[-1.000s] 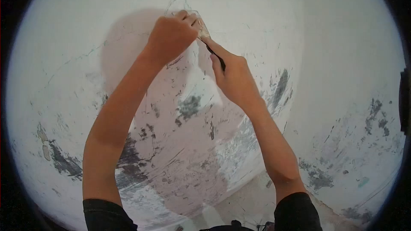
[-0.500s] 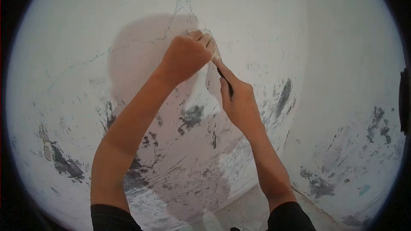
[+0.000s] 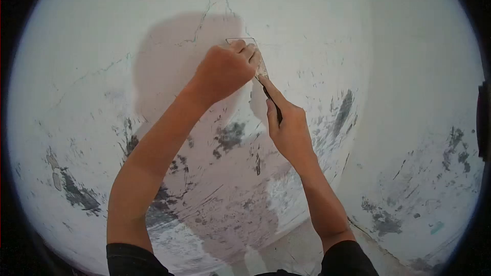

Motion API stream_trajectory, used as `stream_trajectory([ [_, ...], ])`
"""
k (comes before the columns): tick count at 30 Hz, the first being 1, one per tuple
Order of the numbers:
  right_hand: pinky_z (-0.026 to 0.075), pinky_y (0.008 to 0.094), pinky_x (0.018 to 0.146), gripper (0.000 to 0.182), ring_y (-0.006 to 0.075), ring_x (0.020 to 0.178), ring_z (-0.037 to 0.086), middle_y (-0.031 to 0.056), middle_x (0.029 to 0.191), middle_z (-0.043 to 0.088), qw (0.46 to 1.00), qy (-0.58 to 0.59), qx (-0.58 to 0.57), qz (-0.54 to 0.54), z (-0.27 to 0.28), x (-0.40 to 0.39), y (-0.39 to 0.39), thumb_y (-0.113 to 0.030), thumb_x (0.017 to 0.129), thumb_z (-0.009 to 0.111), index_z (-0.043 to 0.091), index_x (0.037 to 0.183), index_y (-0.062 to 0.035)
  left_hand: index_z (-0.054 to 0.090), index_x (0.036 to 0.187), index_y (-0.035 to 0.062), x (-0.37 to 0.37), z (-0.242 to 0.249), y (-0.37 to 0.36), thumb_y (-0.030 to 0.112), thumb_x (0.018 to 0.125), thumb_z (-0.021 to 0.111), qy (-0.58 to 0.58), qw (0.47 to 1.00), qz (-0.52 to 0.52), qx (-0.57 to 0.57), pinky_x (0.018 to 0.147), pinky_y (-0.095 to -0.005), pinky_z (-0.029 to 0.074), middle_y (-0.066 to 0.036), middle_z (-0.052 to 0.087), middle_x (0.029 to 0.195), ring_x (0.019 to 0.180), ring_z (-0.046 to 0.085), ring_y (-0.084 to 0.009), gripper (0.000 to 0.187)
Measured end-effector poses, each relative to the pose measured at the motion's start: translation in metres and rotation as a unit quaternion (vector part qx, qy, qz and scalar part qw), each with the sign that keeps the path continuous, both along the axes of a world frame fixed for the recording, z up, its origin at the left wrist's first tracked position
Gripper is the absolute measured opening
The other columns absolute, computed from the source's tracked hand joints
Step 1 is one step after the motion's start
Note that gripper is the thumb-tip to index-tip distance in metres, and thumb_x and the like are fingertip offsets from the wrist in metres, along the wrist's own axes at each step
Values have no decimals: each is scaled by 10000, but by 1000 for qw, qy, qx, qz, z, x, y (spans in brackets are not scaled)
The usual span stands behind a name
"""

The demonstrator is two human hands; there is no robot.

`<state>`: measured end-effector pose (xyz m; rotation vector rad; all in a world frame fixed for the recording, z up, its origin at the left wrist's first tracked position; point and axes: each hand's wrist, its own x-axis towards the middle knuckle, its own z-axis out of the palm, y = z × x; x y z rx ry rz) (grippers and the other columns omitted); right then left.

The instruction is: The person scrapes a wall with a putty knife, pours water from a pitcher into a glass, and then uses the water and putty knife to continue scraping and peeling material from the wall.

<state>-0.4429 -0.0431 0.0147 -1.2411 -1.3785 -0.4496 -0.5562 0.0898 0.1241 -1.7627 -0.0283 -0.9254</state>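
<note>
Against the white wall (image 3: 307,10) lies a putty knife (image 3: 262,67) with a wide, flat blade and a dark handle. My right hand (image 3: 290,125) is wrapped round the handle, with the index finger stretched along it toward the blade. Over the blade sits my left hand (image 3: 228,69), its fingers bent and gripping or pressing the blade; they hide much of it. The blade's straight top edge shows just above the left fingers. Near it, thin jagged crack lines (image 3: 204,18) run up the wall to a narrow peak.
Dark scuffed patches (image 3: 230,137) and scratches mark the lower wall. To the right, a second wall (image 3: 419,71) meets it at a corner. A strip of grey floor (image 3: 291,248) shows at the bottom. My shadow falls across the wall.
Both hands and the putty knife have shifted slightly down and right, away from the peak of the crack lines. The grip looks the same, and the view has moved a little.
</note>
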Motion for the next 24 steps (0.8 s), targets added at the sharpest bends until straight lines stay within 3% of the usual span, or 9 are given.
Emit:
stream_trajectory([
  [6, 462, 364, 571, 497, 261, 532, 536, 164, 648, 579, 999, 6, 32, 4, 4, -4, 3, -16, 993, 528, 526, 1470, -155, 745, 1067, 70, -2, 5, -1, 89, 787, 702, 13, 1000, 26, 5, 637, -275, 596, -7, 736, 1052, 1004, 683, -147, 284],
  [11, 451, 359, 557, 480, 254, 513, 517, 186, 658, 580, 999, 16, -9, 28, 13, -1, -12, -17, 991, 525, 540, 1455, -140, 742, 1061, 65, -5, 10, -5, 90, 786, 715, 23, 999, 36, 4, 645, -279, 601, -7, 744, 1025, 977, 695, -150, 277],
  [17, 470, 391, 586, 482, 326, 569, 577, 217, 712, 600, 1000, -20, 8, 15, 20, -1, -14, -19, 986, 526, 536, 1452, -140, 736, 1067, 60, -5, 14, -5, 85, 779, 719, 18, 998, 56, 2, 651, -281, 602, -2, 740, 1023, 964, 699, -151, 290],
  [19, 480, 414, 606, 484, 360, 613, 599, 228, 731, 604, 1000, -24, 17, 1, 18, -3, -2, -21, 982, 526, 532, 1451, -140, 735, 1050, 60, -7, 18, 0, 87, 769, 716, -4, 1000, 3, 22, 651, -277, 601, 0, 735, 1028, 963, 693, -144, 283],
  [24, 480, 434, 611, 470, 367, 620, 603, 225, 728, 608, 999, 0, -45, -2, 25, -12, -15, -27, 978, 533, 543, 1433, -143, 731, 1024, 60, -10, 17, 2, 99, 774, 690, 17, 1000, 13, -1, 640, -270, 598, -2, 722, 1030, 950, 685, -150, 256],
])
